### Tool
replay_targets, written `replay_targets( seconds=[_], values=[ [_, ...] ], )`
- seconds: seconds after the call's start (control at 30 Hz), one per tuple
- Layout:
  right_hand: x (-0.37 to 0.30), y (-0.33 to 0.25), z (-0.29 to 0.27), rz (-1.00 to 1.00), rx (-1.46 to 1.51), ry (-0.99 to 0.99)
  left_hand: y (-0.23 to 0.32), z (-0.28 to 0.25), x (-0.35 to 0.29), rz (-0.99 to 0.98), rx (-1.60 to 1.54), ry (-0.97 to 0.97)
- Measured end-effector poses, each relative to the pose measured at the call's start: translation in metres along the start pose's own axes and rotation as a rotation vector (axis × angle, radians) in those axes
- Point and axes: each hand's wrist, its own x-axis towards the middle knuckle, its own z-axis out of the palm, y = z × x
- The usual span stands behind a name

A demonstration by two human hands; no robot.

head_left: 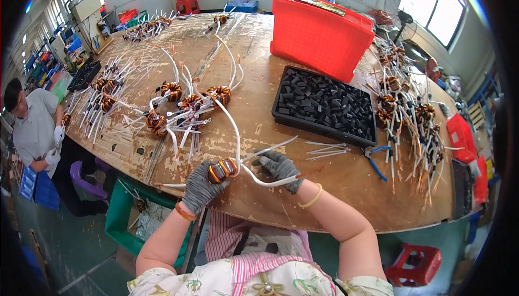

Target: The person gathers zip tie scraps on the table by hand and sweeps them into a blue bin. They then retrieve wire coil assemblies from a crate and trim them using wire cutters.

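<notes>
My left hand (pixel 199 189), in a grey knit glove, is closed around a toroidal coil (pixel 222 171) wound with copper wire. Thick white-sleeved leads rise and bend away from this coil; one sleeved lead (pixel 270 183) with a bare copper end crosses in front of my right glove. My right hand (pixel 281 169), gloved too, pinches a thin white sleeved strand (pixel 284 143) just right of the coil. Its fingertips are partly hidden. Beyond my hands lies a group of similar coils (pixel 190 102) with white leads.
A black tray (pixel 324 132) of small black blocks stands ahead, with a red crate (pixel 319 36) behind it. Blue-handled pliers (pixel 376 166) and loose white sleeves (pixel 328 150) lie to the right. More coils (pixel 397 101) are heaped there. Two other people work around the table (pixel 243 128).
</notes>
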Motion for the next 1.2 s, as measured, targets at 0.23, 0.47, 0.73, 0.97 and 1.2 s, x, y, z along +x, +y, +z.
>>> replay_targets(
  seconds=[0.23, 0.47, 0.73, 0.97, 1.2],
  values=[
    [0.048, -0.012, 0.033, -0.076, -0.015, -0.12, -0.007, -0.001, -0.006, 0.104, 0.025, -0.119],
    [0.058, -0.031, 0.026, 0.064, 0.254, -0.265, 0.003, -0.004, -0.006, 0.14, 0.061, -0.14],
    [0.052, -0.043, 0.04, -0.403, 0.026, -0.104, 0.007, -0.013, -0.003, -0.019, 0.082, -0.133],
    [0.079, -0.02, 0.017, -0.141, 0.284, -0.069, 0.01, -0.007, 0.001, 0.012, 0.137, -0.109],
    [-0.009, -0.062, -0.03, -0.257, -0.068, 0.039, 0.013, -0.007, -0.004, 0.093, 0.005, -0.101]
  ],
)
